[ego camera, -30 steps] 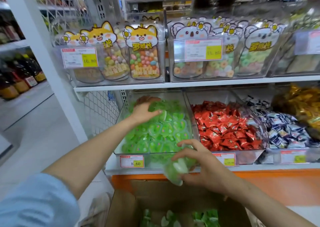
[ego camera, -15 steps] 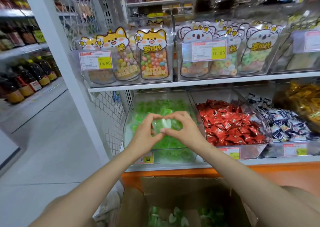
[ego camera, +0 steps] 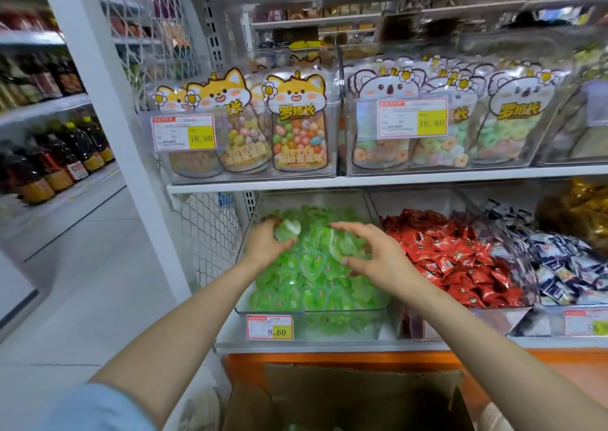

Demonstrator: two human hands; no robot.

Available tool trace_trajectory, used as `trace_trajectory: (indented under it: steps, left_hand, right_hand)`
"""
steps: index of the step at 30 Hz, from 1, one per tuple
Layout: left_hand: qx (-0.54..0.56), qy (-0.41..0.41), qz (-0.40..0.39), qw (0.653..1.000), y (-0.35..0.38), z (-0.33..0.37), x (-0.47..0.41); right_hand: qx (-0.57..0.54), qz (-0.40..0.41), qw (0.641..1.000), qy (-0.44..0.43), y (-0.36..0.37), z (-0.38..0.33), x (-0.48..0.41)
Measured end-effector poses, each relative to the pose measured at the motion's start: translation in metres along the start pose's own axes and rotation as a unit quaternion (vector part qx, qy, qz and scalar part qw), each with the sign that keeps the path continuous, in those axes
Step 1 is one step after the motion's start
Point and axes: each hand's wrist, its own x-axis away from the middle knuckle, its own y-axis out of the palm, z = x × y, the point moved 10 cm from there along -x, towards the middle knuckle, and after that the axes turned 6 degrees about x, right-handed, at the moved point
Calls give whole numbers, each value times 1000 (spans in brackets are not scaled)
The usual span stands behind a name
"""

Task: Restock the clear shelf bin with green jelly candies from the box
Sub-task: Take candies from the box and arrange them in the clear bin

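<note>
Clear plastic shelf bin [ego camera: 316, 313] heaped with glossy green jelly candies [ego camera: 306, 286]. Left hand [ego camera: 266, 243] over bin's back-left, grip holding one; right hand [ego camera: 378, 261] mid-bin, grip curled round more. Cardboard box [ego camera: 332, 394] below bin.

— Where are the hands?
— Both over the clear bin [ego camera: 345, 312], above the heap of green jelly candies [ego camera: 306, 286]. The left hand [ego camera: 266, 243] grips one near the back left; the right hand [ego camera: 378, 259] curls round a few at mid-bin.
— And the box [ego camera: 329, 394]?
— Cardboard, flaps open, below the shelf, between the two forearms.
</note>
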Motion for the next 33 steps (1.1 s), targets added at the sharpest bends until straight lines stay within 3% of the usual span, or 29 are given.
trace_trajectory:
  steps: [8,11,13,15,20,24,27,30,33]
  left_hand:
    - [-189,44,-16,981,6,6,8]
    - [-47,128,15,991,-10,42,36]
    - [124,105,-72,984,-1,57,58]
    - [223,59,-164,959,18,65,77]
    - [374,-41,-208,903,37,56,100]
    - [365,-55,-234,899,46,48,104]
    - [363,-60,-181,912,45,43,100]
    - [311,-46,-94,945,32,37,94]
    - [250,-1,-47,967,24,48,97]
  right_hand:
    - [82,-1,996,-44,-10,-7,-1]
    - [88,-15,995,-52,-5,-5,-1]
    - [90,-26,994,-50,1,-5,-1]
    - [92,-24,994,-45,5,-5,0]
    - [39,-86,994,-50,19,-13,9]
    - [42,-130,989,-63,28,-18,13]
    - [53,-94,993,-51,9,-17,9]
    - [-3,47,999,1,-33,-7,4]
    - [24,16,999,45,-19,-3,6]
